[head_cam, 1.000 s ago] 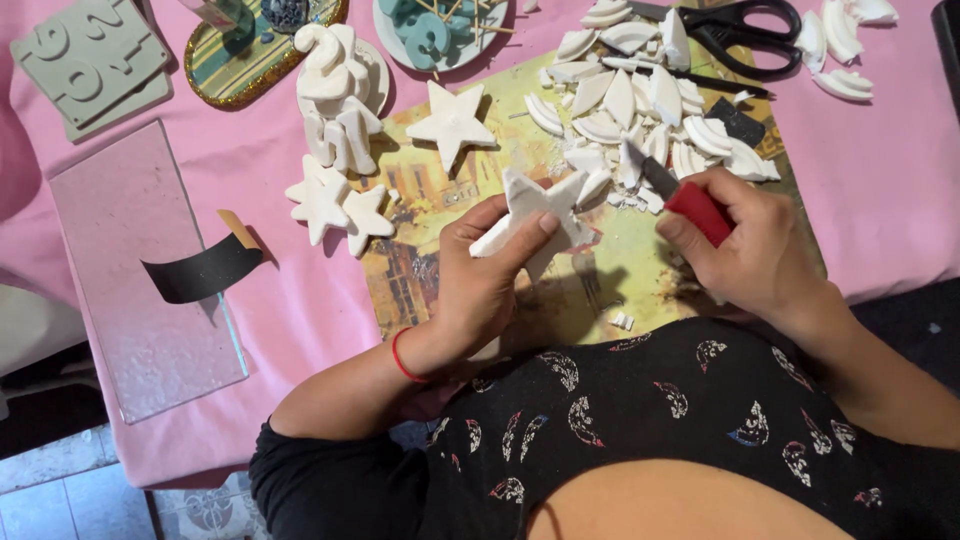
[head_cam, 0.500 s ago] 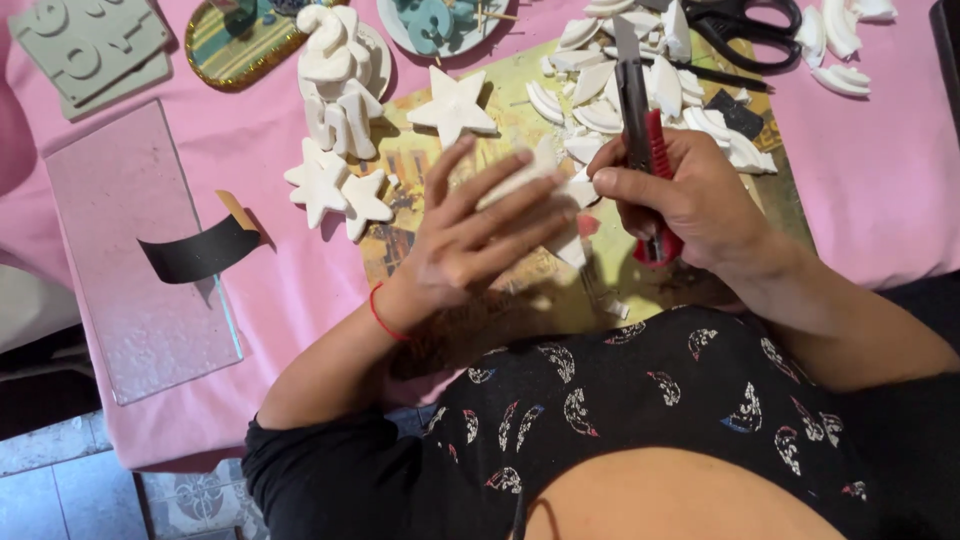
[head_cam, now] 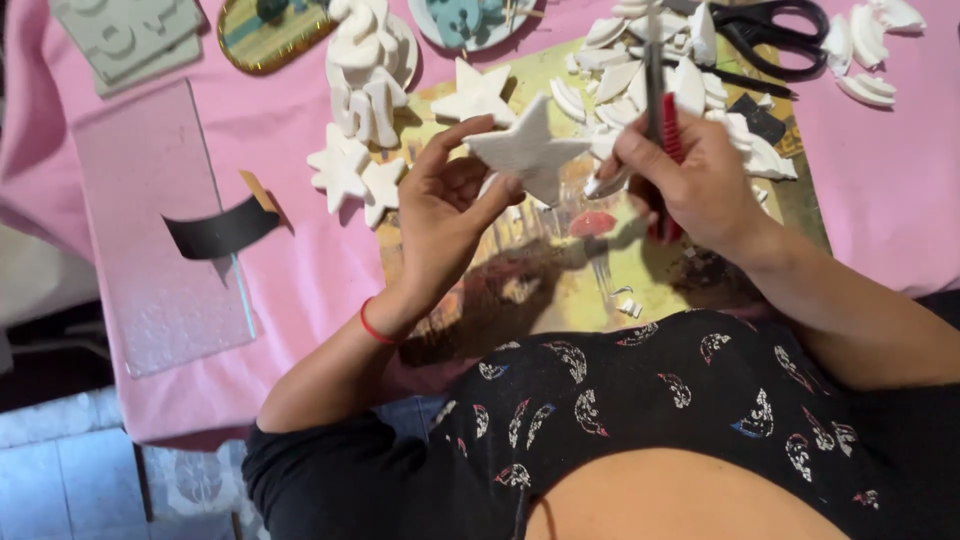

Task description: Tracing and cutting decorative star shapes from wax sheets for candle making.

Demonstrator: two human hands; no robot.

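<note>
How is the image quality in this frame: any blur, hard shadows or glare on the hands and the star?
Head view: the white star in the left hand is fairly sharp; the right hand and its red-handled cutter are slightly motion-blurred. The hands cast a dark, soft-edged shadow on the printed mat. No strong glare; the white pieces near the scissors look bright but keep their detail.

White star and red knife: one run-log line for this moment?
left hand: holds white star | right hand: grips red utility knife | pink table
</note>
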